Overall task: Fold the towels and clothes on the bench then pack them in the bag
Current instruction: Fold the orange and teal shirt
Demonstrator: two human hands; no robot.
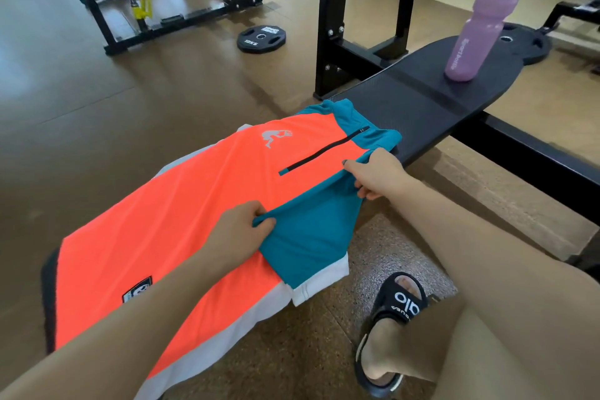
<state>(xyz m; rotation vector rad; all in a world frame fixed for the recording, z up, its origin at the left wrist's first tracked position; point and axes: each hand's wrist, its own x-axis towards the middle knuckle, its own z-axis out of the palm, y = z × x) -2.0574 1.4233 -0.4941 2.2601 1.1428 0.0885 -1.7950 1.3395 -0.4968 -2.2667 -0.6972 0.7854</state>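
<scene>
Pinching the teal sleeve edge at two spots, the left hand (238,230) and right hand (378,177) grip the orange shirt (181,204) spread over the near counter (422,107); it looks light, limp and slippery, best held by seams.

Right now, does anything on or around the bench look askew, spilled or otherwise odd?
Nothing is spilled or damaged. The orange shirt lies flat on the bench, its teal sleeve pinched by the left hand and right hand. The pink bottle stands upright. One weight plate lies loose on the floor.
</scene>
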